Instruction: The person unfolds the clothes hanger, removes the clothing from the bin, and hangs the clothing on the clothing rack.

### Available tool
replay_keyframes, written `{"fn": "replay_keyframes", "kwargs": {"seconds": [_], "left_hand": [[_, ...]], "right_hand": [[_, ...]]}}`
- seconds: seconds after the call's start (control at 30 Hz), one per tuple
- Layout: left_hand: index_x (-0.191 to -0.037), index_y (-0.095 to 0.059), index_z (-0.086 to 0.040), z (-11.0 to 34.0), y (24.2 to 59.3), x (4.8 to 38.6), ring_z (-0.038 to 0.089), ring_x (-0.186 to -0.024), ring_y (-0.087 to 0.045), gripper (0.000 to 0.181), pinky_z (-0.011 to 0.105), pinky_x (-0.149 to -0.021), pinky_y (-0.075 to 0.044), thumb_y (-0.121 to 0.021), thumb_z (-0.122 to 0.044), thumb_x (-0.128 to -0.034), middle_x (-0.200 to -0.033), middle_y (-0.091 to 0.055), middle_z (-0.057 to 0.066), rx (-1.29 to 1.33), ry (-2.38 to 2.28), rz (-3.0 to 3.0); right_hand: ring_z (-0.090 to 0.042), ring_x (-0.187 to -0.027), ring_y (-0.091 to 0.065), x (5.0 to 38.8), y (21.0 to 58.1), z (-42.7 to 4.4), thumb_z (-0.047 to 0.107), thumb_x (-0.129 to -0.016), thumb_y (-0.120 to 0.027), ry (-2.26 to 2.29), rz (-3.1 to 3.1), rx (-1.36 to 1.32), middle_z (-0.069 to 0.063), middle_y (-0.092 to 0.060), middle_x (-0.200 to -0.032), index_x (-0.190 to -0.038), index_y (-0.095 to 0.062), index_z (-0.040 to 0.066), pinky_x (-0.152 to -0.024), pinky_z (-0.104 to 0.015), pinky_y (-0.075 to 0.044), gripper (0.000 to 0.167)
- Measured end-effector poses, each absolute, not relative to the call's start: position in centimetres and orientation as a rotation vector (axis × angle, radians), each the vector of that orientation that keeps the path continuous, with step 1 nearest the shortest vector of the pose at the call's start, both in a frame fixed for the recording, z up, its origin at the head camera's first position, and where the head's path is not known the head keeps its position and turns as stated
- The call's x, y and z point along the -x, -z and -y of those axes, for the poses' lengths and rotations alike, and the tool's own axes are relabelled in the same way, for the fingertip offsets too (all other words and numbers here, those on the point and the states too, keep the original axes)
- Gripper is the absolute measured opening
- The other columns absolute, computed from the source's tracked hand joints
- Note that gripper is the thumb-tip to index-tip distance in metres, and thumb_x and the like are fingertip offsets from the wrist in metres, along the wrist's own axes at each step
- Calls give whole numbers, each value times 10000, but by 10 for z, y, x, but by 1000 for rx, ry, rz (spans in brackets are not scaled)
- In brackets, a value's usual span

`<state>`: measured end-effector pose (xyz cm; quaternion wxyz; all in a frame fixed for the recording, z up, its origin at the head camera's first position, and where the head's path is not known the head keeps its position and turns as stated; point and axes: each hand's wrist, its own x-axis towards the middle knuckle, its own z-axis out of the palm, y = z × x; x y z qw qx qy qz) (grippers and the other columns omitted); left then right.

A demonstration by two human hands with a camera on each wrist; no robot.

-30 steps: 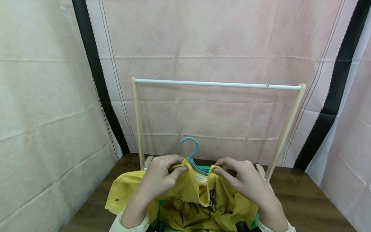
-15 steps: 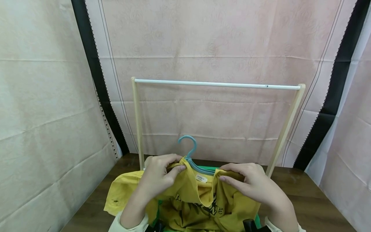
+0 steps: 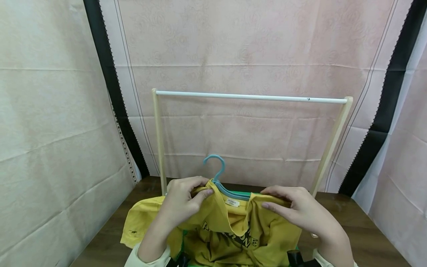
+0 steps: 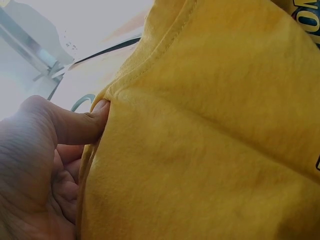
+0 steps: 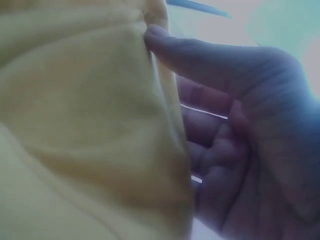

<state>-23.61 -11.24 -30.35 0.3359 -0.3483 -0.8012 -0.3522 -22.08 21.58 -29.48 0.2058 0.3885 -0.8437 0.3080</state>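
Observation:
A yellow T-shirt (image 3: 233,230) with dark lettering is held up at its shoulders by both hands. My left hand (image 3: 183,200) pinches the shoulder beside the collar, thumb in front; the left wrist view shows this thumb (image 4: 82,125) pressed on the cloth. On the other shoulder, farther from the collar, my right hand (image 3: 293,207) pinches the edge between thumb and fingers. A blue hanger (image 3: 220,170) has its hook above the collar, and part of its bar shows in the neck opening. The shirt hides the rest of the hanger.
Behind the shirt stands a clothes rack with a white top rail (image 3: 250,97) and cream posts (image 3: 330,148). Something green (image 3: 241,193) shows behind the collar. The brown tabletop (image 3: 363,230) meets pale cloth walls (image 3: 60,111) at the sides and back.
My right hand has slid right along the shoulder, away from the collar, and the neck opening has widened. The hanger's hook has shifted slightly left and up. The left hand has barely moved.

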Motion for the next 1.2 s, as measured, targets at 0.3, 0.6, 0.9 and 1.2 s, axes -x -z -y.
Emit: {"fn": "replay_keyframes", "kwargs": {"seconds": [0.3,0.6,0.9,1.2], "left_hand": [[-952,-762,-210,111,304,237,-37,-504,-399,49,190,-458,-376,-776,-205,-905,-870,-707,-167,909,882,2087],[-948,-757,-205,109,304,236,-31,-501,-394,55,194,-455,-379,-775,-180,-903,-867,-702,-164,916,900,2079],[-952,-760,-192,109,304,236,-21,-537,-453,63,194,-491,-419,-778,-163,-900,-878,-718,-132,935,921,2071],[-973,-743,-193,105,305,234,3,-584,-466,89,211,-519,-432,-754,-126,-916,-849,-665,-156,970,973,2101]], "right_hand": [[7,-692,-633,226,297,-220,100,-927,-732,-818,2308,-1147,162,-732,-918,-992,-771,246,-593,-162,-491,165],[-48,-798,-713,227,298,-215,-48,-879,-733,-852,2229,-1152,86,-758,-957,-1015,-788,161,-624,-164,-536,256],[-10,-777,-695,229,299,-198,-40,-847,-767,-790,2097,-1222,92,-749,-951,-1012,-780,168,-647,-136,-527,266],[9,-709,-670,229,298,-194,-48,-828,-778,-759,2052,-1203,90,-751,-926,-998,-776,163,-601,-120,-496,271]]}}
